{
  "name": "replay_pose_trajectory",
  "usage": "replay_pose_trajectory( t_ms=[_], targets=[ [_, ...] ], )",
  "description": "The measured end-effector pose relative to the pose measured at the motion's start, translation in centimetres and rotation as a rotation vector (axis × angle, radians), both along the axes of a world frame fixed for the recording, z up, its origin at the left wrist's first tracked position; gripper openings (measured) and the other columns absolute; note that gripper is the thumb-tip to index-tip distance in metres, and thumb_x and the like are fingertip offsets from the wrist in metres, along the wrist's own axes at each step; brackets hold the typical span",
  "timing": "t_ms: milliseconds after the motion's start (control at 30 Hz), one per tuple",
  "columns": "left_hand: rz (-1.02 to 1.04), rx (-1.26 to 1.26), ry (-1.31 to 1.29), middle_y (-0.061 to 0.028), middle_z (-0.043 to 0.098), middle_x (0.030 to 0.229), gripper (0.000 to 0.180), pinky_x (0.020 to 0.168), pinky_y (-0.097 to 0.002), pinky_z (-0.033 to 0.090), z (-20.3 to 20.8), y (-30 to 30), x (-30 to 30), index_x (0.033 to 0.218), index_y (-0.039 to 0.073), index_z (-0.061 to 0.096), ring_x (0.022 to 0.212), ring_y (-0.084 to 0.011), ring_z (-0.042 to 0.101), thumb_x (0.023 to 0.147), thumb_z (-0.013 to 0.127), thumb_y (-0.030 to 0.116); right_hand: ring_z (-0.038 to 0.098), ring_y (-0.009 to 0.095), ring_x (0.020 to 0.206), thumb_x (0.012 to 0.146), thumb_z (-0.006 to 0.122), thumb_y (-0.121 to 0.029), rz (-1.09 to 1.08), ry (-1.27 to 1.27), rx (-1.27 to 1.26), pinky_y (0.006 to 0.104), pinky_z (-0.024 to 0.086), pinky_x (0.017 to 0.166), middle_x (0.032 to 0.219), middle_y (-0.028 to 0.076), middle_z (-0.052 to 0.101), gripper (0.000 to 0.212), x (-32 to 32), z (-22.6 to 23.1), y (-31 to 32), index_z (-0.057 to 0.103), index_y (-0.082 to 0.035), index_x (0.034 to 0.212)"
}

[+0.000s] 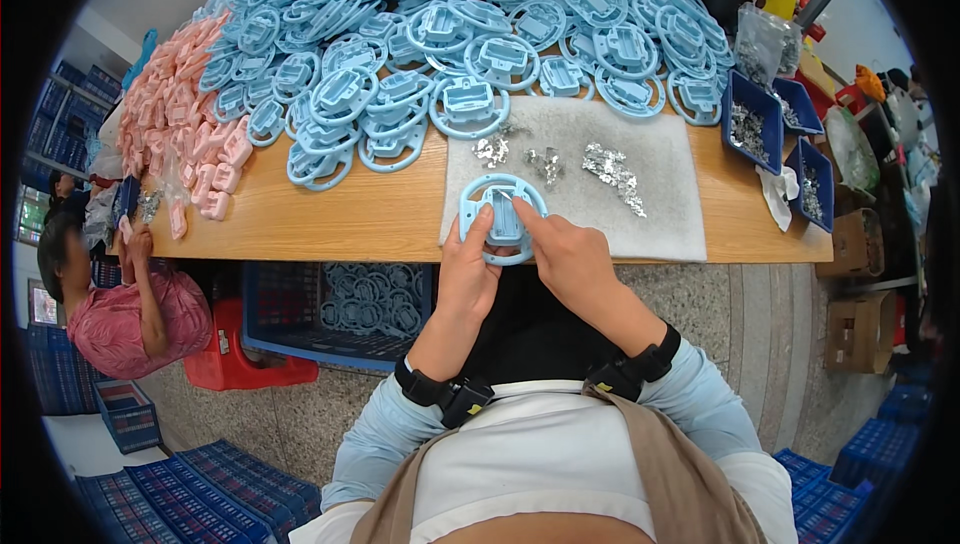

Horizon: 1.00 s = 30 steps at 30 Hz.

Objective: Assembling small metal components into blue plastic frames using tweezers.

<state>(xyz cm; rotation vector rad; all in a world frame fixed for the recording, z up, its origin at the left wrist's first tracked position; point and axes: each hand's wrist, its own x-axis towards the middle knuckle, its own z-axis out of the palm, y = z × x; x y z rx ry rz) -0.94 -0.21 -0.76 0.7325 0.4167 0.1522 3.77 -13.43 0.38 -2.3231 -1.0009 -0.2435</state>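
Note:
A light-blue plastic steering-wheel-shaped part (506,236) is held at the near edge of the table, over a grey-white mat (660,214). My left hand (468,277) grips its left side, thumb on top and the other fingers beneath. My right hand (580,262) is closed at its right side, the index finger pressing near the recessed middle. A small shiny sliver shows by that fingertip; I cannot make out its kind. Beyond the part, small silvery metal pieces (612,172) lie in loose clusters on the mat.
A large heap of light-blue wheel parts (468,99) fills the far table, with pink plastic parts (190,114) at left. Blue bins (752,122) of metal pieces stand at right. A person in pink (140,319) works at left near a red stool (235,354) and blue crate (290,339).

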Motion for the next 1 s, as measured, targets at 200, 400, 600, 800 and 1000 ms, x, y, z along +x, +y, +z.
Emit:
replay_pose_trajectory(
  t_ms=[200,400,600,800,1000],
  targets=[
    [-0.003,-0.001,0.016,-0.0051,0.056,0.103,0.028,0.077,-0.03,0.05,-0.1,0.1,-0.1,0.114,0.007,0.047,0.091,-0.0135,0.057,0.09,0.053,0.02,0.058,0.024,0.052,0.07,0.06,-0.007,0.005,-0.036,-0.086,0.0325,0.045,0.045,0.072,0.007,0.059,0.048,0.1,0.7,-0.1,0.053,-0.01,0.118],
    [0.014,-0.013,0.032,-0.0048,0.056,0.102,0.028,0.077,-0.0299,0.05,0.1,-0.1,0.0,0.114,0.007,0.047,0.09,-0.0134,0.057,0.09,0.054,0.021,0.059,0.024,0.053,0.069,0.061,-0.007,-0.006,-0.031,-0.063,0.0332,0.046,0.046,0.073,0.007,0.059,0.047,-0.1,0.5,-0.1,0.054,-0.009,0.116],
    [0.0,0.003,0.022,-0.0054,0.056,0.101,0.03,0.074,-0.0292,0.049,-0.3,0.1,0.0,0.114,0.006,0.046,0.088,-0.0139,0.057,0.089,0.055,0.021,0.06,0.024,0.054,0.069,0.059,-0.006,0.023,-0.046,-0.203,0.034,0.046,0.048,0.072,0.008,0.059,0.048,-0.2,0.6,0.4,0.054,-0.008,0.117],
    [0.015,0.043,0.017,-0.0055,0.056,0.1,0.029,0.072,-0.0291,0.049,0.0,-0.1,0.0,0.114,0.005,0.046,0.085,-0.0139,0.057,0.089,0.054,0.02,0.059,0.024,0.053,0.069,0.059,-0.006,0.043,-0.032,-0.195,0.0345,0.046,0.047,0.068,0.008,0.059,0.05,-0.3,0.7,0.3,0.053,-0.009,0.118],
    [0.027,0.014,0.004,-0.0052,0.056,0.1,0.029,0.073,-0.0293,0.049,0.1,-0.1,0.1,0.114,0.006,0.046,0.087,-0.0139,0.056,0.09,0.054,0.02,0.058,0.024,0.05,0.07,0.058,-0.006,0.002,-0.039,-0.06,0.0335,0.045,0.044,0.064,0.008,0.057,0.048,-0.5,-0.2,0.4,0.053,-0.011,0.118]
  ],
)
